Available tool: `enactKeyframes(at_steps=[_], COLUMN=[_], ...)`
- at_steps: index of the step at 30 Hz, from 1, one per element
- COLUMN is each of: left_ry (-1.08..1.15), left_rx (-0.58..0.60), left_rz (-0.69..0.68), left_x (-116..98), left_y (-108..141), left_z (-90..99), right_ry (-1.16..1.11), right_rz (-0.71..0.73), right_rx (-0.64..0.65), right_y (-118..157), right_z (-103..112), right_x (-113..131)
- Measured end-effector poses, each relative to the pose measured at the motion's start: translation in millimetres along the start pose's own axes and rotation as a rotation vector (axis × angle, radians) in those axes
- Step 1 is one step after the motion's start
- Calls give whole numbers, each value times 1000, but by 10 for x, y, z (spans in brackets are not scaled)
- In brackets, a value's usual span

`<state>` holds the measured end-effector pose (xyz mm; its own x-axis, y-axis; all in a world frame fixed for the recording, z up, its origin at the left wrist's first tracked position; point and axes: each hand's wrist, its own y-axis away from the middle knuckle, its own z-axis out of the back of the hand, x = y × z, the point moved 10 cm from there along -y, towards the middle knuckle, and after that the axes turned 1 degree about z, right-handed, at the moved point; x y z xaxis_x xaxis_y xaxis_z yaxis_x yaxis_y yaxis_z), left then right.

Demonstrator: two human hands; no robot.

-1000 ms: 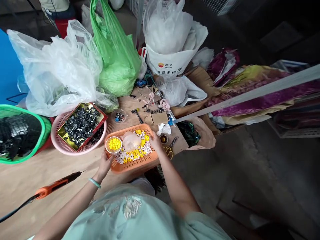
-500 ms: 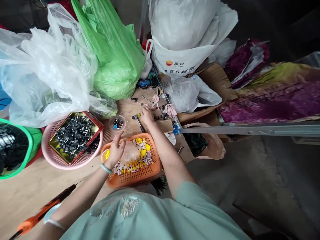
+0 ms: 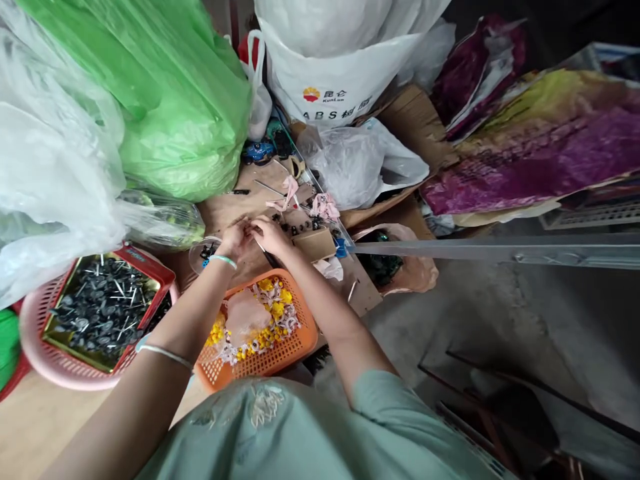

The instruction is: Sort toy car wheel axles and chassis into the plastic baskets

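My left hand [image 3: 236,240] and my right hand [image 3: 269,235] meet over the wooden worktop, fingertips pinched together; whatever they hold is too small or hidden. Just below my right hand the dark handle of a hammer [image 3: 268,256] shows, its head covered by the hands. Left of them is a clear round tub [image 3: 204,252] with small black and blue parts. Nearer my body, an orange plastic basket [image 3: 260,369] holds yellow and pale pink-white small pieces and a clear plastic bag [image 3: 246,312].
A pink basket [image 3: 33,333] at left carries a red tin [image 3: 163,270] of black pins. Green bag [image 3: 185,133] and white sack [image 3: 340,80] stand behind. Small black parts, pink scraps [image 3: 325,205] and a cardboard block [image 3: 315,245] lie right. A metal rail [image 3: 450,251] runs rightward.
My left hand has moved from over the orange basket up to my right hand. My right hand has shifted left and the two now meet. The view has turned and moved closer.
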<state>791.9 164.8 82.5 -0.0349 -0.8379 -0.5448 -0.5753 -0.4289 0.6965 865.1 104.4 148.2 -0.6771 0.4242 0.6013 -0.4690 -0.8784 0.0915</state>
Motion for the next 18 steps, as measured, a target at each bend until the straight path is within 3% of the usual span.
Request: enactKeyframes(at_steps=[2, 5, 7, 9, 13, 16, 18], left_ry=[-2, -31, -52, -65, -93, -96, -73], left_rx=[-19, -38, -52, -51, 25, 30, 16], left_rz=[40, 52, 35, 15, 17, 19, 25], left_x=[22, 20, 13, 17, 43, 2, -9], left_y=[-75, -111, -109, -102, -106, -116, -104], left_z=[-41, -81, -108, -155, -274, -232, -178], right_ry=[4, 191, 295, 307, 211, 192, 208], right_rz=[-4, -146, -180, -148, -27, -40, -141], right_rx=[-85, -258, -263, -216, -265, -316, -239], right_y=[62, 36, -113, -349, -684, -577, -390], right_z=[279, 821, 1020, 1073, 1186, 1246, 1117], right_x=[-190, -733, -1040, -1218, -1126, -918, -855])
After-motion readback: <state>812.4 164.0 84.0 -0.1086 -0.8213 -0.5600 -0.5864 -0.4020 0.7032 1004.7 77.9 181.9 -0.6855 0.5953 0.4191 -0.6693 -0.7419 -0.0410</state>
